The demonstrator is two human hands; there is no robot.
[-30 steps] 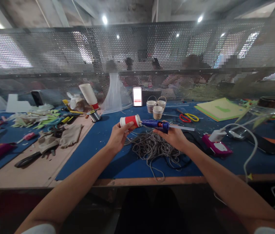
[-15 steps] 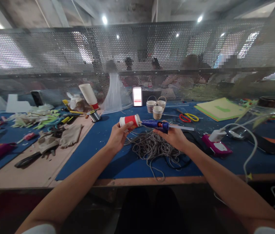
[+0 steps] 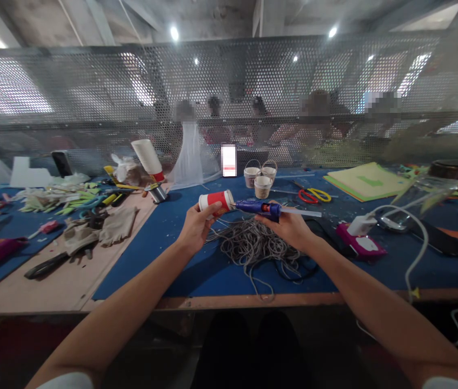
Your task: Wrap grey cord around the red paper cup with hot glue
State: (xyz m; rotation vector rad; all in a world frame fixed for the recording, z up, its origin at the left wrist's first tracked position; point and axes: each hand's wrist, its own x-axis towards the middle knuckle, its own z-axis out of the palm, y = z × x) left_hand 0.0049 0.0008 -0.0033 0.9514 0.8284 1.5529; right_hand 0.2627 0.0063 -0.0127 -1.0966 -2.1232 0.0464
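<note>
A red and white paper cup (image 3: 217, 201) lies sideways in my left hand (image 3: 195, 227), thumb across its red band and fingers curled underneath. My right hand (image 3: 289, 231) is wrapped round a blue hot glue gun (image 3: 253, 206), with a clear glue stick (image 3: 304, 212) poking out of its back. The gun's metal nozzle is at the cup's rim end; whether it touches cannot be made out. Below both hands a tangled heap of grey cord (image 3: 255, 246) spreads over the blue mat (image 3: 139, 275).
Several small cups with handles (image 3: 263, 187) stand behind the hands, beside red and yellow scissors (image 3: 313, 195). A stack of paper cups (image 3: 147, 158) leans near a wire spool (image 3: 157, 193). On the right are a purple power strip (image 3: 360, 243) and coloured sheets (image 3: 369, 181); gloves (image 3: 117, 226) lie left.
Both hands keep nearly the same place. The glue gun has shifted very slightly left along with my right hand; the cup has barely moved.
</note>
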